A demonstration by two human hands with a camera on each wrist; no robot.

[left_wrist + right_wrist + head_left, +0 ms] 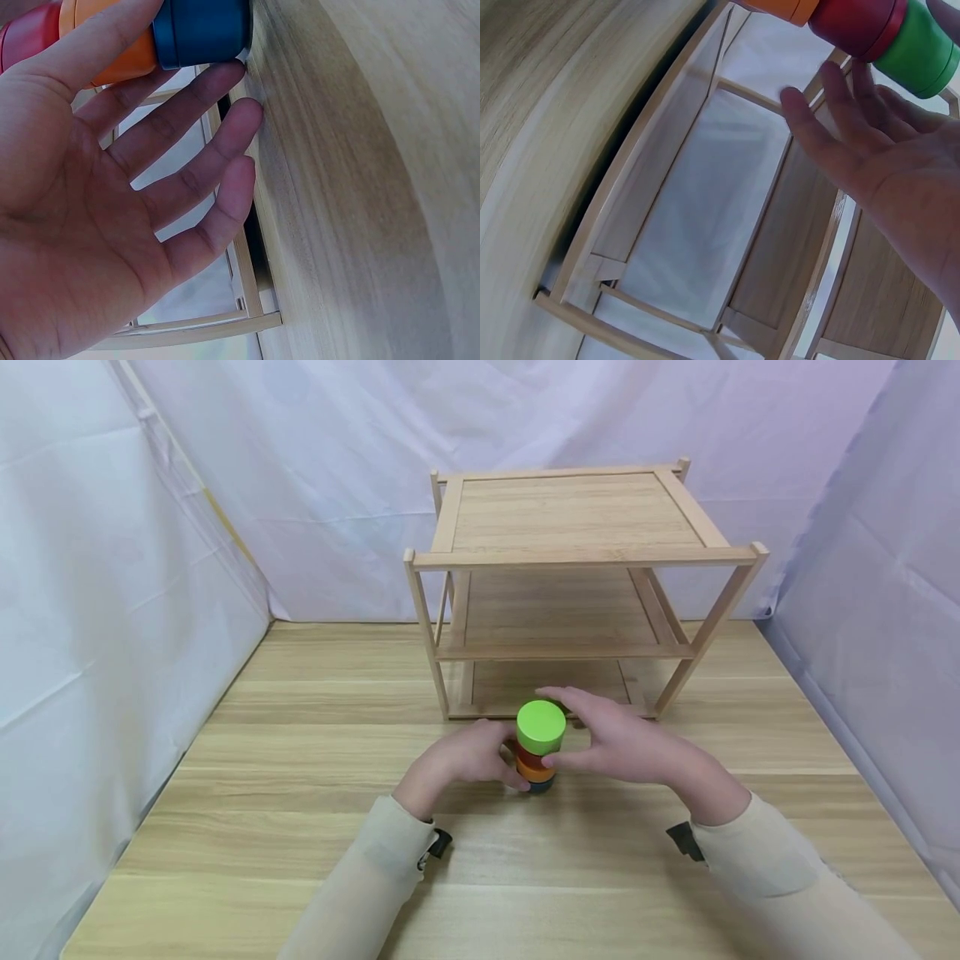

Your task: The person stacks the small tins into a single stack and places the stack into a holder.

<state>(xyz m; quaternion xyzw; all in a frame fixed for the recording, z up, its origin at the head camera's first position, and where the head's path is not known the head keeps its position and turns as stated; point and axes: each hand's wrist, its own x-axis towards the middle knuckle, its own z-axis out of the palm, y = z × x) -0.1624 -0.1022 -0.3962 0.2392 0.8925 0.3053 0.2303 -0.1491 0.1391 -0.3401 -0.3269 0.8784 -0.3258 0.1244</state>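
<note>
A stack of small round blocks stands upright on the table in the head view: a green block [541, 723] on top, a red block [859, 24] under it, then an orange block [534, 768] and a dark blue block [204, 31] at the bottom. From the left, my left hand [474, 753] pinches the orange block, its thumb across the front and index finger behind; the other fingers spread loosely beside the stack. My right hand [617, 739] cups the right side near the green and red blocks with relaxed, parted fingers, its thumb tip in front of the red one.
Right behind the stack stands a three-tier wooden shelf [585, 558], its lowest board [551, 683] close to the hands. White cloth [337, 485] hangs behind and along both sides of the wooden table [300, 735].
</note>
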